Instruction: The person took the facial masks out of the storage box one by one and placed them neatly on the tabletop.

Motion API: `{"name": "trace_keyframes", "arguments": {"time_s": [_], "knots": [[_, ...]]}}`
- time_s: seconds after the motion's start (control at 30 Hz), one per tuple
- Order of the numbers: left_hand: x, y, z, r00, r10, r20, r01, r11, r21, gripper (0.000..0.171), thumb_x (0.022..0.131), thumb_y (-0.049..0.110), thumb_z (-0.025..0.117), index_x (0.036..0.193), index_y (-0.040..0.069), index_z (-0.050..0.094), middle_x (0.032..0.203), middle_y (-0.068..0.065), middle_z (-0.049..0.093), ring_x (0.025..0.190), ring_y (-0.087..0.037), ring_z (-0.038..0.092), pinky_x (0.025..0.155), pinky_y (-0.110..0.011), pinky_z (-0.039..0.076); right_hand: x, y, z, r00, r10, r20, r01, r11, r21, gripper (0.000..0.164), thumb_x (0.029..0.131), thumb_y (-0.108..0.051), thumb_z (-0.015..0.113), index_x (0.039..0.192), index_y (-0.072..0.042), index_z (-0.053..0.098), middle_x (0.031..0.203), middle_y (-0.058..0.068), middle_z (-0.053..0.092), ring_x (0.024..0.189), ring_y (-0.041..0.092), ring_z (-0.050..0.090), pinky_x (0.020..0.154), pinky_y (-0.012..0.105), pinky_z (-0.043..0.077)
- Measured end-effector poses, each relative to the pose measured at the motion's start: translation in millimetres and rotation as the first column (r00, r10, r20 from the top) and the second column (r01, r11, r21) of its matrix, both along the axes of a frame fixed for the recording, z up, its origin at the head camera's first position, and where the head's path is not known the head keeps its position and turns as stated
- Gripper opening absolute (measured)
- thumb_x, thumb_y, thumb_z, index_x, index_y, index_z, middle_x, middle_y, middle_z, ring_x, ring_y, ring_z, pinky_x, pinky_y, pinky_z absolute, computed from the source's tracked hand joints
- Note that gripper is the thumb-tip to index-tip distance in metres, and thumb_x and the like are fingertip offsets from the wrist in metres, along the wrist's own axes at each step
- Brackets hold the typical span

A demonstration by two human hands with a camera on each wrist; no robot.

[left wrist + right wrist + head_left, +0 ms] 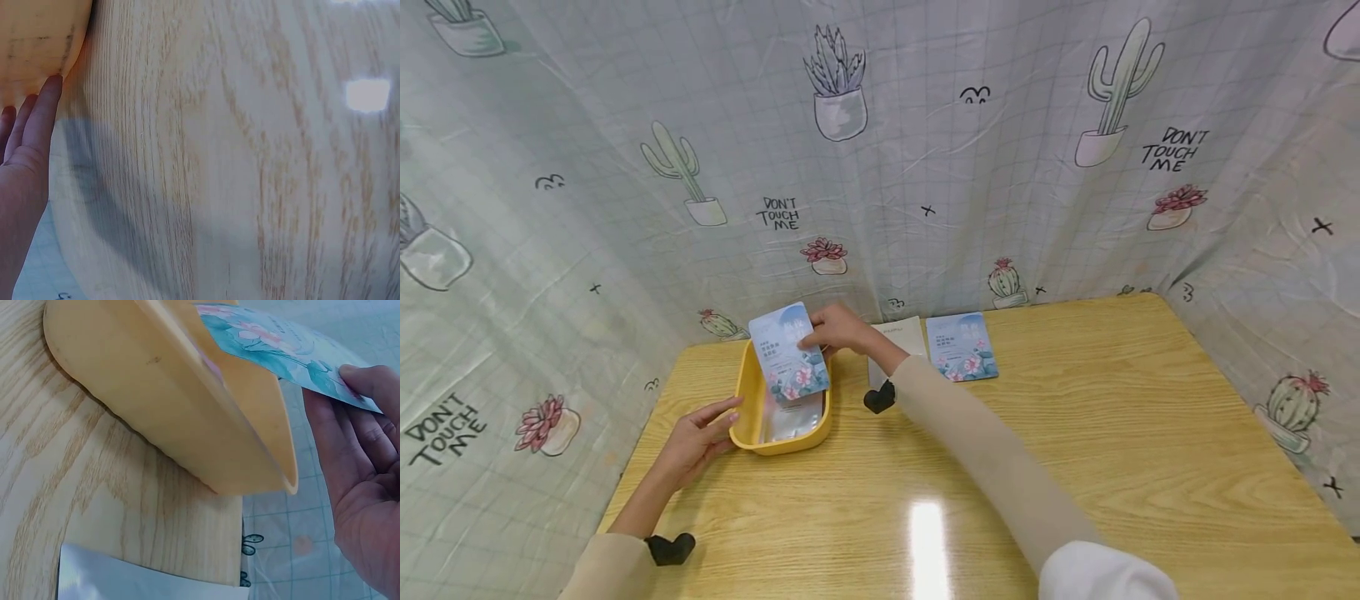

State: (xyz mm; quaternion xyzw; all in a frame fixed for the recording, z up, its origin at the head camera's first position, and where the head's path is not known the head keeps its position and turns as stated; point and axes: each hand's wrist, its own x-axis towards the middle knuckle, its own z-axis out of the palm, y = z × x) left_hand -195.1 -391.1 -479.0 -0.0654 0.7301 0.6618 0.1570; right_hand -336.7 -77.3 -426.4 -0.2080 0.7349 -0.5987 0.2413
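A flat blue packet printed with pink flowers [788, 354] is pinched between thumb and fingers of my right hand [842, 329], tilted over a yellow bin [782, 447]. In the right wrist view, the packet [281, 347] reaches over the bin's rim, with the thumb on its upper face. Inside the bin lies a silvery packet [793, 421], partly covered by the blue one. Against the bin's left side, my left hand [688, 446] rests its fingers. The left wrist view shows these fingers [44, 115] fairly straight against the bin's wall [40, 37].
Right of the bin, a pale packet [906, 335] lies on the wooden table [1075, 417], partly hidden by my right arm. Beside it lies another blue flowered packet [962, 346]. A patterned curtain [910, 167] hangs behind the table and at both sides.
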Motion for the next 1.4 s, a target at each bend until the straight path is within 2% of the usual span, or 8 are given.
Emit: {"name": "trace_keyframes", "arguments": {"time_s": [0.2,0.4,0.63,0.8,0.9,1.07,1.27,1.4], "knots": [[-0.7,-1.3,-0.3,1.000,-0.001,0.000,0.001,1.000,0.006,0.053,0.102,0.019,0.065,0.150,0.004,0.050,0.135,0.009,0.051,0.107,-0.013,0.068,0.088,-0.033,0.061,-0.8,5.3,1.9,1.000,0.014,0.010,-0.014,0.999,-0.031,0.019,0.092,-0.010,0.077,0.108,0.002,0.075,0.091,0.010,0.075,0.073,0.020,0.074,0.077,0.044,0.064],[-0.8,-1.9,1.0,1.000,-0.012,0.002,0.012,1.000,0.016,0.055,0.102,0.019,0.064,0.152,0.003,0.047,0.139,0.005,0.048,0.109,-0.013,0.068,0.089,-0.034,0.060,-0.1,12.2,4.3,1.000,0.004,-0.007,-0.004,1.000,-0.007,0.011,0.091,-0.012,0.078,0.088,-0.003,0.073,0.080,0.005,0.072,0.072,0.018,0.072,0.080,0.043,0.063],[-1.2,-2.2,2.2,1.000,-0.016,-0.006,0.016,1.000,0.027,0.052,0.103,0.018,0.063,0.151,0.005,0.049,0.139,0.007,0.048,0.110,-0.013,0.068,0.088,-0.033,0.061,3.4,20.2,7.5,0.999,-0.018,-0.049,0.018,1.000,-0.001,0.030,0.091,-0.013,0.079,0.068,-0.010,0.060,0.069,0.003,0.063,0.068,0.017,0.067,0.083,0.048,0.062],[-1.3,-3.0,1.2,1.000,-0.024,-0.018,0.025,0.999,0.040,0.051,0.103,0.016,0.062,0.151,0.004,0.049,0.135,0.011,0.052,0.112,-0.015,0.068,0.088,-0.033,0.061,3.4,27.4,7.1,0.996,-0.031,-0.080,0.030,0.999,-0.020,0.044,0.091,-0.014,0.079,0.061,-0.014,0.046,0.060,0.004,0.051,0.064,0.026,0.062,0.075,0.042,0.063],[-1.2,-3.8,0.9,0.999,-0.027,-0.017,0.028,0.999,0.040,0.051,0.103,0.016,0.062,0.151,0.004,0.049,0.134,0.012,0.053,0.112,-0.016,0.068,0.088,-0.033,0.061,3.4,31.7,6.3,0.995,-0.039,-0.092,0.038,0.999,-0.018,0.044,0.090,-0.015,0.080,0.061,-0.014,0.047,0.060,0.003,0.053,0.064,0.024,0.062,0.072,0.038,0.063],[-0.6,-4.6,0.5,1.000,-0.020,-0.010,0.021,0.999,0.040,0.050,0.103,0.016,0.062,0.150,0.005,0.051,0.132,0.013,0.054,0.111,-0.014,0.068,0.087,-0.032,0.061,3.4,37.6,6.1,0.997,-0.048,-0.064,0.047,0.999,-0.023,0.034,0.090,-0.014,0.080,0.065,-0.011,0.057,0.066,0.002,0.061,0.066,0.016,0.064,0.075,0.041,0.064],[-0.9,-4.3,0.0,1.000,-0.019,-0.005,0.019,0.999,0.050,0.049,0.103,0.016,0.063,0.150,0.006,0.051,0.133,0.012,0.054,0.109,-0.013,0.069,0.088,-0.033,0.061,2.9,45.0,7.4,0.998,-0.057,-0.021,0.057,0.998,-0.015,0.012,0.091,-0.015,0.079,0.085,-0.007,0.074,0.080,0.003,0.070,0.074,0.016,0.067,0.071,0.034,0.063],[-1.7,-4.4,-0.3,1.000,-0.019,-0.002,0.019,0.999,0.048,0.051,0.103,0.017,0.063,0.151,0.006,0.050,0.136,0.010,0.051,0.110,-0.012,0.068,0.088,-0.032,0.061,2.1,49.1,8.8,0.997,-0.070,-0.022,0.070,0.998,-0.002,0.014,0.090,-0.017,0.080,0.094,-0.004,0.075,0.084,0.006,0.072,0.076,0.017,0.068,0.071,0.034,0.063]]}}
